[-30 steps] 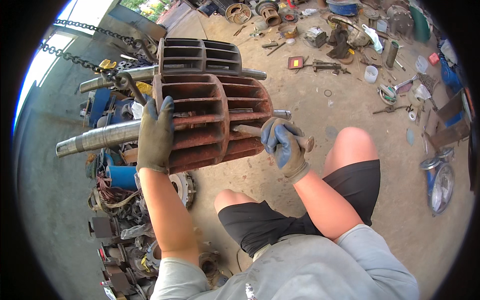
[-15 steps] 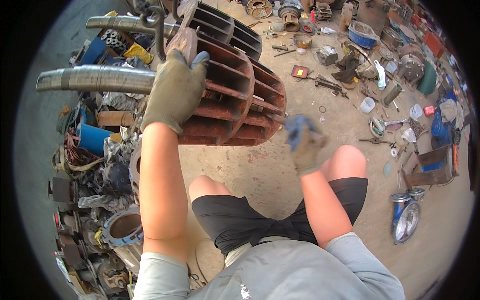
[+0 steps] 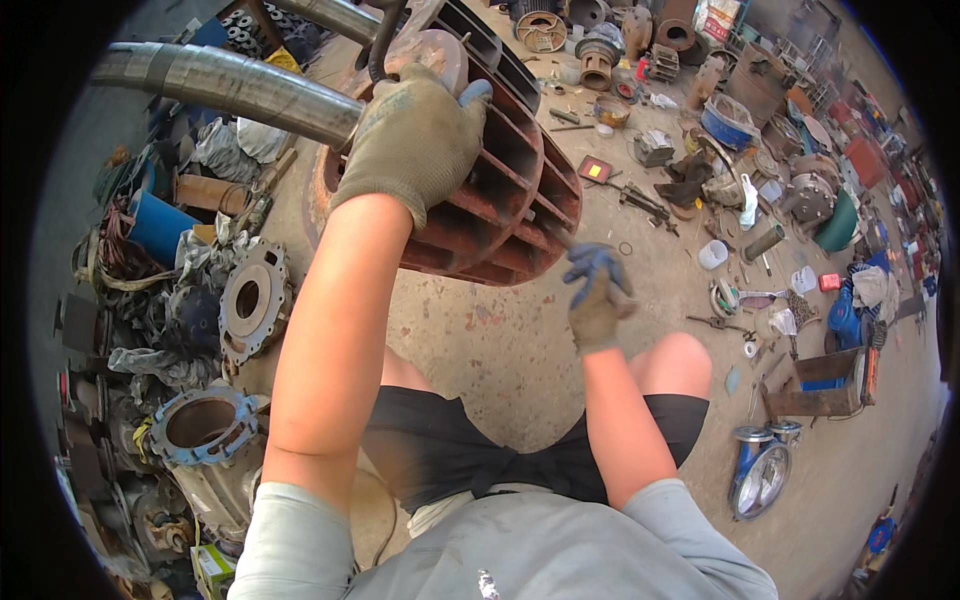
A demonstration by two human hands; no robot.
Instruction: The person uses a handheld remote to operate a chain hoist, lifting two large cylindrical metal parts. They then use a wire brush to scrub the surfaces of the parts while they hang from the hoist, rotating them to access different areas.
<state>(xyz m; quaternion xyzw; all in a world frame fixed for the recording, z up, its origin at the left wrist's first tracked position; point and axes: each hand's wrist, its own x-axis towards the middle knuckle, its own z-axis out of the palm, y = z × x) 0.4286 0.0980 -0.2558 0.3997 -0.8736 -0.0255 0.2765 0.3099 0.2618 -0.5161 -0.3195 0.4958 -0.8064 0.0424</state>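
Note:
A large rust-red finned rotor (image 3: 480, 215) with a thick steel shaft (image 3: 235, 95) hangs from a dark metal hook (image 3: 384, 45) at the top. My left hand (image 3: 405, 150), in a green-grey work glove with a blue thumb tip, is closed on the rotor's round end beside the hook. Right of the rotor's lower edge, my right hand (image 3: 597, 300) wears a similar glove with blue fingers. It is closed around a short hand tool (image 3: 562, 236) with a narrow end toward the fins. Motion blur obscures the tool's exact kind.
Blue-rimmed pump casings (image 3: 205, 425), a grey ring flange (image 3: 252, 303) and scrap crowd the left side. Machine parts and a blue tub (image 3: 728, 125) cover the far right floor. A metal box (image 3: 820, 385) and a blue lamp-like part (image 3: 762, 470) lie nearer on the right.
The view has shifted. The rotor and shaft have swung, showing more of the rotor's round end. My left hand has moved rightward with it. The right hand stays near the fins with the tool.

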